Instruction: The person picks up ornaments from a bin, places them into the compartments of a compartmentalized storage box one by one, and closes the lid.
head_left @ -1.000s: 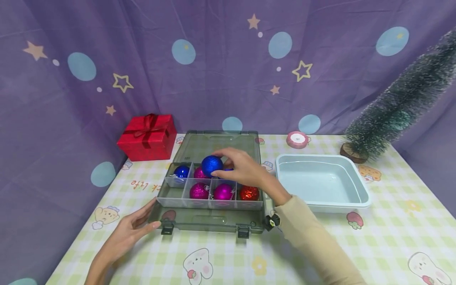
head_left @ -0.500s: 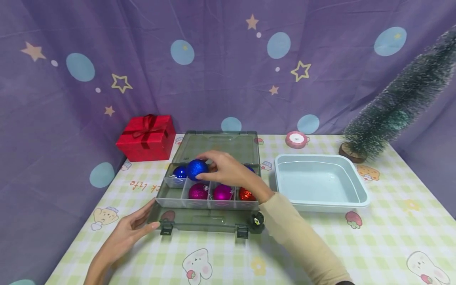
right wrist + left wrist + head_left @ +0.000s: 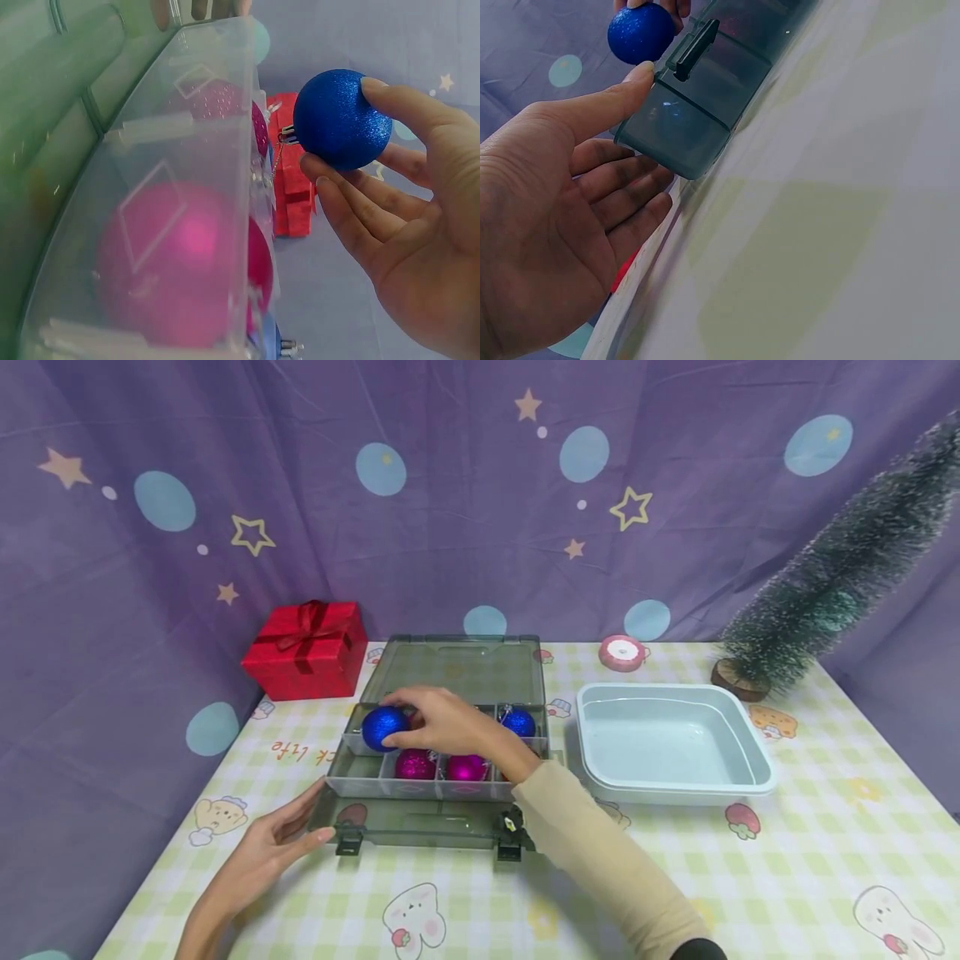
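Note:
My right hand (image 3: pixel 453 725) pinches a glittery blue Christmas bauble (image 3: pixel 384 728) between thumb and fingers, over the rear left compartment of a divided organizer box (image 3: pixel 390 820). In the right wrist view its silver cap points toward the box. My left hand (image 3: pixel 264 842) touches the box's front left corner, thumb at the front edge and fairly straight fingers along the side. Magenta baubles, one glittery (image 3: pixel 415 765) and one smooth (image 3: pixel 466 767), lie in the front row. Another blue bauble (image 3: pixel 518 722) sits at the rear right. The front left compartment holds nothing. My right hand and forearm hide part of the box.
The transparent grey lid (image 3: pixel 457 668) lies open behind the compartments. A pale blue tub (image 3: pixel 675 795) stands to the right. Behind are a red gift box (image 3: pixel 307 656), a pink ribbon spool (image 3: pixel 622 653) and a small artificial Christmas tree (image 3: pixel 825 585).
My right hand has carried the blue bauble left and down, from above the box's middle to the rear left compartment. The rear right blue bauble has come into view. My left hand stays put.

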`<act>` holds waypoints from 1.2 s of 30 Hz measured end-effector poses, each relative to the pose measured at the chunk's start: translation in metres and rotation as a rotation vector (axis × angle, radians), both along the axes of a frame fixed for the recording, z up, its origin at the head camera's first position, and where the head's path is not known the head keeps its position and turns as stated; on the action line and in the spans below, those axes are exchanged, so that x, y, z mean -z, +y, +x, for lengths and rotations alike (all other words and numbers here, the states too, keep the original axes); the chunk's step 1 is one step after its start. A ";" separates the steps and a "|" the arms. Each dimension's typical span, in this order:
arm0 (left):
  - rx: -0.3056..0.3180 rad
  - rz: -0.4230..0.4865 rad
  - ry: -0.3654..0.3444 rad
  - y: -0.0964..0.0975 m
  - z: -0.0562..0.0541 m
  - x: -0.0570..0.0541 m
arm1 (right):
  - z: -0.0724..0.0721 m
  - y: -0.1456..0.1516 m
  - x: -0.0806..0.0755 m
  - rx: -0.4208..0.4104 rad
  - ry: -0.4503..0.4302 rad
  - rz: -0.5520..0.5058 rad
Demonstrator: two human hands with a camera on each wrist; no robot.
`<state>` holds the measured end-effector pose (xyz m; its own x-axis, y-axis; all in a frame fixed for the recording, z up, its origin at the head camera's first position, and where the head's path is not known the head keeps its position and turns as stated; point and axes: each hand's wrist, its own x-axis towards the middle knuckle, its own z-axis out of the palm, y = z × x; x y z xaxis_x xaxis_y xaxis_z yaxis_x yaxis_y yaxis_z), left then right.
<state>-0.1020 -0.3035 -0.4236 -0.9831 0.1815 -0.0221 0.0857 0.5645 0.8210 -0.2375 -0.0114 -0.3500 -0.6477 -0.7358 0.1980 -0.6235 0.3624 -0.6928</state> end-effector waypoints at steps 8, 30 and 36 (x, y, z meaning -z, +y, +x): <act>0.002 0.013 -0.006 0.000 0.000 -0.001 | 0.000 -0.013 0.003 -0.013 -0.011 0.033; -0.018 0.010 -0.031 0.002 -0.002 -0.001 | -0.004 -0.022 0.006 -0.042 -0.036 0.086; -0.016 0.018 -0.030 0.002 -0.002 -0.001 | -0.006 -0.009 0.002 -0.033 -0.088 0.041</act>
